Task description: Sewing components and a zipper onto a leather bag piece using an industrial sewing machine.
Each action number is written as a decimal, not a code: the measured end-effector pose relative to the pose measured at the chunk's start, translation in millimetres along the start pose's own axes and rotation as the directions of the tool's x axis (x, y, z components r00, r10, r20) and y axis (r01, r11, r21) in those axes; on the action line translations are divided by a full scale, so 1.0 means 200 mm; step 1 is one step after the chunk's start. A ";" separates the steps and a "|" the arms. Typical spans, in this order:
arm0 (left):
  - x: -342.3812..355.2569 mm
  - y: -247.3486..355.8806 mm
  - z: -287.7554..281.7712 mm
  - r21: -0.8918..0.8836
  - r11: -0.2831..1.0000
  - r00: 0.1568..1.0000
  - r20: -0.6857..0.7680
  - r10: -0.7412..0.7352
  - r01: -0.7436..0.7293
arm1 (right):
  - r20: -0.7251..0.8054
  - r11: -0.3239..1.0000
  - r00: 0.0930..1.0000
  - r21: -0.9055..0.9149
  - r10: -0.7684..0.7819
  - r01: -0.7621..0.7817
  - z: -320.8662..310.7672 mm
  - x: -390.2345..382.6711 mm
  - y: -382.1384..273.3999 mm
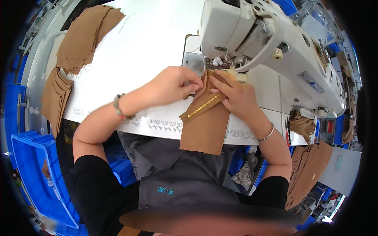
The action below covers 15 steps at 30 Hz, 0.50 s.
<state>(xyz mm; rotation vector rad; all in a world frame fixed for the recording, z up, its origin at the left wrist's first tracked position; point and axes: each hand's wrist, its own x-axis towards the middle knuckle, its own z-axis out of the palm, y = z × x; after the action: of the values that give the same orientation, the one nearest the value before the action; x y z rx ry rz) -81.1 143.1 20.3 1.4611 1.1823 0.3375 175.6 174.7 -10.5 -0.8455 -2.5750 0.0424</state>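
A brown fabric piece [204, 133] runs from under the needle area of a white sewing machine [236, 31] down over the table's front edge. Across it slants a zipper [204, 105] with gold teeth on brown tape. My left hand [175, 84] pinches the fabric's left edge just in front of the presser foot, thumb and index finger together. On the right side, my right hand [238, 94] presses the fabric with its fingers near the foot, and its thumb lies by the zipper's upper end. The needle tip itself is too small to make out.
Stacks of brown cut pieces [84, 37] lie at the table's far left, with more [57, 98] at its left edge. Brown panels [309, 169] hang at the lower right, near a bundle of zippers [302, 125]. A blue crate [39, 169] stands at the left.
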 end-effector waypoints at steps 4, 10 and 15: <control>-0.01 -0.10 0.14 0.707 0.649 0.728 -0.283 0.624 -0.281 | 0.028 0.997 0.999 0.058 0.039 -0.040 0.00 0.00 0.00; -0.01 -0.13 0.20 0.937 0.322 0.683 -0.148 0.715 -0.134 | 0.036 0.936 0.994 0.333 0.108 -0.114 -0.01 0.00 0.03; -0.01 -0.14 0.20 0.953 0.283 0.697 -0.128 0.705 -0.111 | 0.017 0.820 0.994 0.564 0.107 -0.098 0.00 0.00 0.04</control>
<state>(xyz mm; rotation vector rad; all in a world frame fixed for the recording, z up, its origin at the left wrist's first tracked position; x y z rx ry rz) -63.8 113.7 -15.5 2.8953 1.4815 0.5614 180.3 181.3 -12.7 -0.7362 -2.2901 0.7898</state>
